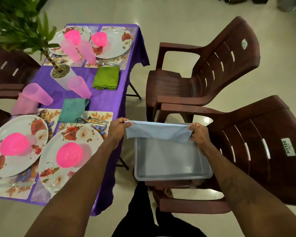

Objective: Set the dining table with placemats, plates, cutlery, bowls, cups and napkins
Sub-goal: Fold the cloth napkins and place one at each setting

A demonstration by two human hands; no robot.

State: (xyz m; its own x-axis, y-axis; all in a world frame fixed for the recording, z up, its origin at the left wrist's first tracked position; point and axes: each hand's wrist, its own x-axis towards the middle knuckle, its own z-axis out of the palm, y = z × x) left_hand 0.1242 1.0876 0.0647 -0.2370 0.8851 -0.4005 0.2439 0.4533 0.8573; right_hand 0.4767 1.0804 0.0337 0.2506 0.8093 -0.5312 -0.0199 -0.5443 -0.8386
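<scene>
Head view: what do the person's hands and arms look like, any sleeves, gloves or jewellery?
Both the left hand and right hand are bare: no gloves, rings or watch visible. No sleeves show on either arm. The right forearm carries a faint, blurred dark marking.

place: home dining area, probably | cues: table (pixel 101 103), plastic chairs (pixel 212 65), potted plant (pixel 61 77)

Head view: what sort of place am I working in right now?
Probably a home dining area, though it could be a small hall: a purple tablecloth laid with floral plates, brown plastic armchairs beside it, and a potted plant.
</scene>
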